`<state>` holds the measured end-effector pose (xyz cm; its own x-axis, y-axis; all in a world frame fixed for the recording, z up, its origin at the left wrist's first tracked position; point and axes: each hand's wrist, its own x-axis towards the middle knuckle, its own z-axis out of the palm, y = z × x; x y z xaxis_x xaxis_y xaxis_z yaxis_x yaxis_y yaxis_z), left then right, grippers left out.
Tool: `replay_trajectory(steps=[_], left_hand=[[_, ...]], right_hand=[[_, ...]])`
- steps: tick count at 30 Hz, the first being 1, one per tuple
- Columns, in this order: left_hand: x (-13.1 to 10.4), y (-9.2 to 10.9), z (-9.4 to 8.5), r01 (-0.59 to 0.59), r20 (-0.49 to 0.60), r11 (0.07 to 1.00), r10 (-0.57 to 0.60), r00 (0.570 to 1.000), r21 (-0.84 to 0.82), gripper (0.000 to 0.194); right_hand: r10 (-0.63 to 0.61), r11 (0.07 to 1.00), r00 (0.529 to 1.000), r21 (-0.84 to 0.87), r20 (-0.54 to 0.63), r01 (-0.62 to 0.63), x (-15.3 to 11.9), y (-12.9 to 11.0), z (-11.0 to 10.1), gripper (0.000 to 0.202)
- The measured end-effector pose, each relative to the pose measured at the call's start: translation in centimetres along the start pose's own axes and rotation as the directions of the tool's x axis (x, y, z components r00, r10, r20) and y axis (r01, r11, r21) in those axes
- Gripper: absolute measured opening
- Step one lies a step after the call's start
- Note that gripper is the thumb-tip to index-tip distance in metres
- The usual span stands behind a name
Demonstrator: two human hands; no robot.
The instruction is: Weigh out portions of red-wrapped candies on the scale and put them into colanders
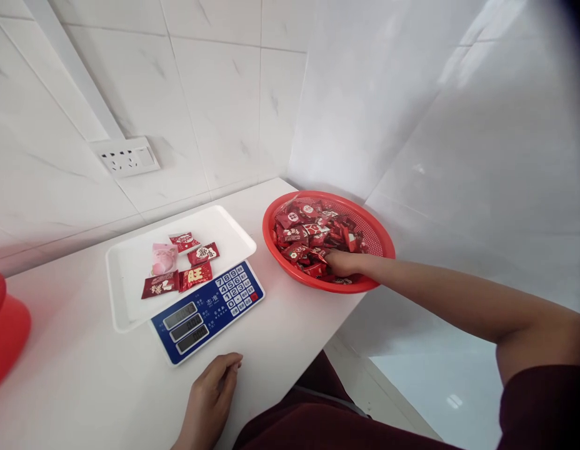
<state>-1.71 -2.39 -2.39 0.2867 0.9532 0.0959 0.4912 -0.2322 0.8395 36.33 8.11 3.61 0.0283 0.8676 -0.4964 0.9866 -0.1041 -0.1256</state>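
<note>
My right hand [342,264] reaches into a round red plastic basket [381,247] with a perforated wall. It is down among many red-wrapped candies [297,234], and its fingers are hidden by them. My left hand [214,387] rests on the white table just below the scale, fingers curled together with nothing seen in them. Between it and the wall stands a blue digital scale [208,315] with a white weighing tray [125,312]. Several wrapped candies lie on that tray: red packets [196,275] and a pink one [164,258].
Part of a red container [9,331] shows at the left edge. The white table [84,375] meets a tiled wall carrying a power socket [125,156]. Its right edge runs beneath the basket, with the floor beyond.
</note>
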Motion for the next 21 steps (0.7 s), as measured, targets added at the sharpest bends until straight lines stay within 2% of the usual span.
replay_trajectory(steps=[5,10,13,16,21], left_hand=[[0.0,-0.4,-0.2,-0.060,0.059,0.998,0.057,0.997,0.038,0.019],[0.0,-0.5,-0.3,-0.070,0.051,0.997,0.067,0.996,0.045,0.019],[0.0,-0.4,-0.2,-0.061,0.053,0.997,0.059,0.997,0.036,0.020],[0.1,-0.4,-0.2,-0.046,0.065,0.998,0.044,0.997,0.036,0.021],[0.1,-0.6,-0.1,-0.046,0.076,0.998,0.044,0.996,0.032,0.021]], right_hand=[[0.020,0.997,0.999,0.077,-0.026,-0.018,-0.4,-0.5,-0.4,0.028],[0.032,0.963,0.999,0.269,0.021,-0.037,-0.9,-0.6,-1.2,0.023],[0.031,0.913,0.997,0.403,0.068,-0.055,-1.3,-0.7,-1.7,0.015],[0.051,0.855,0.986,0.503,0.160,-0.126,-1.3,-0.6,-1.9,0.007],[0.013,0.737,0.962,0.648,0.271,-0.192,-1.3,-0.4,-1.9,0.010]])
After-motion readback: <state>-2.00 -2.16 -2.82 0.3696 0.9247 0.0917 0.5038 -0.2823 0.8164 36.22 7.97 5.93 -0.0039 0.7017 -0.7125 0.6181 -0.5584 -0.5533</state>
